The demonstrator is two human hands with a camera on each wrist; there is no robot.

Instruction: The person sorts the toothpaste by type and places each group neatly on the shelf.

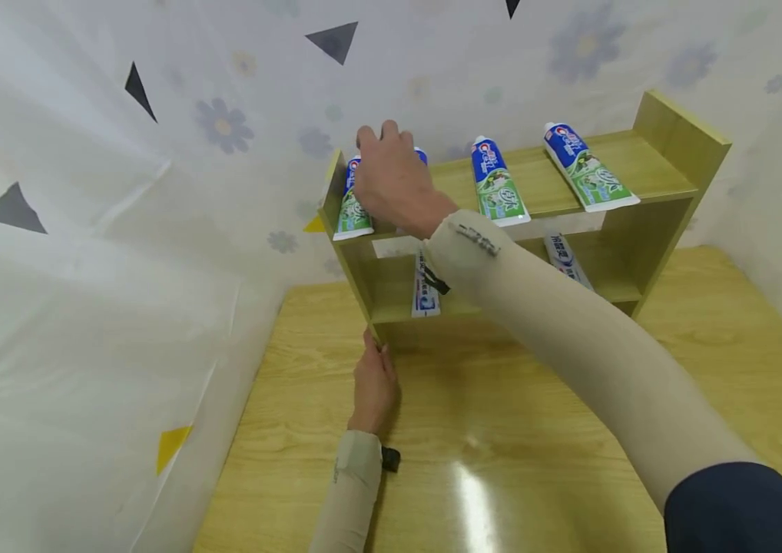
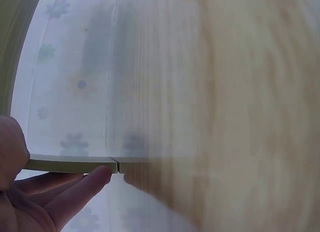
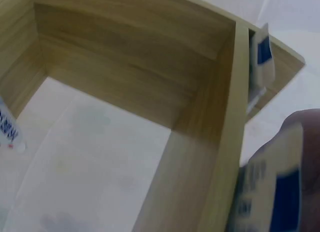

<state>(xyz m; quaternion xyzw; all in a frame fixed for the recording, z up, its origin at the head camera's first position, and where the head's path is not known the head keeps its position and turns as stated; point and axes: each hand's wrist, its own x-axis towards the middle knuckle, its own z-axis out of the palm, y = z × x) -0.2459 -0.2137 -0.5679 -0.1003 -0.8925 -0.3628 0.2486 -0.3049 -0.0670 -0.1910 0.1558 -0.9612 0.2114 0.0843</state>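
A two-tier wooden shelf (image 1: 667, 161) stands on the table. My right hand (image 1: 398, 180) is over its top board with curled fingers, gripping a blue and green toothpaste tube (image 3: 267, 197); the hand hides most of this tube in the head view. Beside it at the left end lies another such toothpaste tube (image 1: 354, 207). Further right on the top board are a third tube (image 1: 498, 184) and a tilted one (image 1: 588, 169). Low at the shelf's left side, my left hand (image 1: 373, 388) holds the bottom of the side panel, thumb and fingers on either side of its edge (image 2: 75, 167).
On the lower board lie a white toothpaste tube (image 1: 425, 292), partly behind my right wrist, and another white tube (image 1: 567, 261) behind the forearm. The wooden table (image 1: 502, 430) extends in front of the shelf. A patterned white sheet (image 1: 121, 230) hangs behind and at the left.
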